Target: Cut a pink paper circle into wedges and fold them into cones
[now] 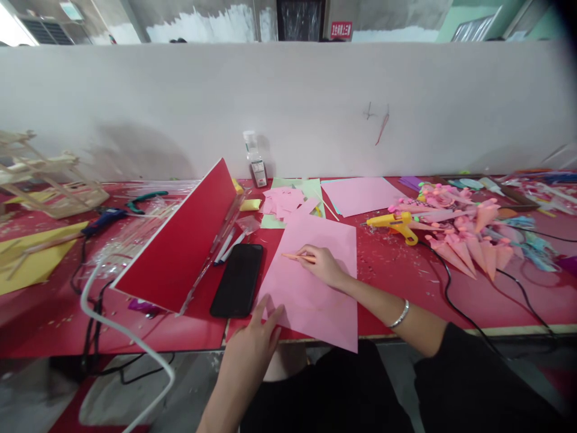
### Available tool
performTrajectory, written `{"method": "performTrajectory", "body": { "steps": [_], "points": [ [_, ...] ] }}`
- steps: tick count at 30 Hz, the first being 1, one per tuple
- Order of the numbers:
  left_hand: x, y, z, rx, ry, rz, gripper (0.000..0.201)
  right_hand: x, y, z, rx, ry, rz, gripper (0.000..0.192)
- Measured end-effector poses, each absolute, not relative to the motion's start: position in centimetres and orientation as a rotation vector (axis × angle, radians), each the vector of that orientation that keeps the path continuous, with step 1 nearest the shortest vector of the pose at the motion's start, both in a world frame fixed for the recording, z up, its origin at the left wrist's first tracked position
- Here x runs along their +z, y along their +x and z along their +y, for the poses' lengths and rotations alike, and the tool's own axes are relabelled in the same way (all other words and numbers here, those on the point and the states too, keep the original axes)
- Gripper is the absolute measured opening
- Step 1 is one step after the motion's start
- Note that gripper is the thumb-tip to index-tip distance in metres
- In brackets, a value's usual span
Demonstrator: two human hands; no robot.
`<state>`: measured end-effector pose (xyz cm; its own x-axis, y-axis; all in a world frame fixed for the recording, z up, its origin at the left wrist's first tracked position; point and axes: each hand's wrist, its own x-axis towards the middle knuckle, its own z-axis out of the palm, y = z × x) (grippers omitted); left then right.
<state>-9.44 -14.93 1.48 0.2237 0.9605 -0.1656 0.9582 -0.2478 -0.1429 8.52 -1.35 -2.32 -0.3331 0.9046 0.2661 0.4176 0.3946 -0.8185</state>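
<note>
Over the red table (376, 258) lies the pink sheet (331, 307), long axis running away from the person, near edge overhanging. The left hand (256, 334), fingers spread, rests at its near left corner. The right hand (323, 266), farther in, pinches a pen (295, 257) pointing left; whether its tip touches paper, I can't tell.

The light is bright and rather even, and the pink sheet (311, 300) carries only faint shading. Soft shadows fall on the pale partition (297, 102), to the right of the wooden frame (49, 163) and of the bottle (258, 172). The upper left corner is burnt to white, whereas the upper right one sinks into blurred darkness. The bracelet (400, 314) glints (quite modestly). Toward the sides, shapes look stretched and soft.
</note>
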Motion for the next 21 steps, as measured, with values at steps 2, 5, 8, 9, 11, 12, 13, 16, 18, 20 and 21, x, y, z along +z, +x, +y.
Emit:
{"method": "performTrajectory", "body": {
  "steps": [2,5,8,9,11,12,13,16,18,20,21],
  "points": [
    [1.6,-9.4,-15.0,0.328,-2.448,-1.920,0.039,-2.4,8.5,-1.2,0.797,-1.144,-1.947,0.014],
    [1.7,-9.4,-15.1,0.305,-2.437,-1.916,0.038,-2.4,8.5,-0.9,0.735,-1.173,-1.972,0.014],
    [1.7,-9.4,-15.1,0.282,-2.439,-1.924,0.038,-2.5,8.5,-0.5,0.692,-1.212,-1.967,0.013],
    [1.7,-9.4,-15.1,0.280,-2.443,-1.927,0.038,-2.5,8.6,-0.4,0.683,-1.221,-1.961,0.013],
    [1.7,-9.4,-15.1,0.286,-2.444,-1.929,0.037,-2.5,8.8,-0.2,0.670,-1.236,-1.944,0.014],
    [1.7,-9.4,-15.0,0.293,-2.444,-1.928,0.037,-2.6,8.9,-0.1,0.661,-1.246,-1.935,0.014],
    [1.7,-9.4,-15.0,0.298,-2.443,-1.927,0.037,-2.6,9.1,0.0,0.650,-1.257,-1.925,0.014],
    [1.6,-9.4,-15.0,0.294,-2.464,-1.916,0.038,-2.6,9.8,0.2,0.614,-1.302,-1.886,0.014],
    [1.5,-9.5,-15.0,0.290,-2.475,-1.912,0.038,-2.7,10.2,0.3,0.598,-1.323,-1.859,0.015],
    [1.4,-9.6,-15.0,0.287,-2.471,-1.912,0.038,-2.7,10.5,0.2,0.598,-1.325,-1.842,0.016],
    [1.3,-9.6,-15.0,0.280,-2.466,-1.909,0.038,-2.7,10.6,0.1,0.610,-1.313,-1.843,0.017]
  ]
}}
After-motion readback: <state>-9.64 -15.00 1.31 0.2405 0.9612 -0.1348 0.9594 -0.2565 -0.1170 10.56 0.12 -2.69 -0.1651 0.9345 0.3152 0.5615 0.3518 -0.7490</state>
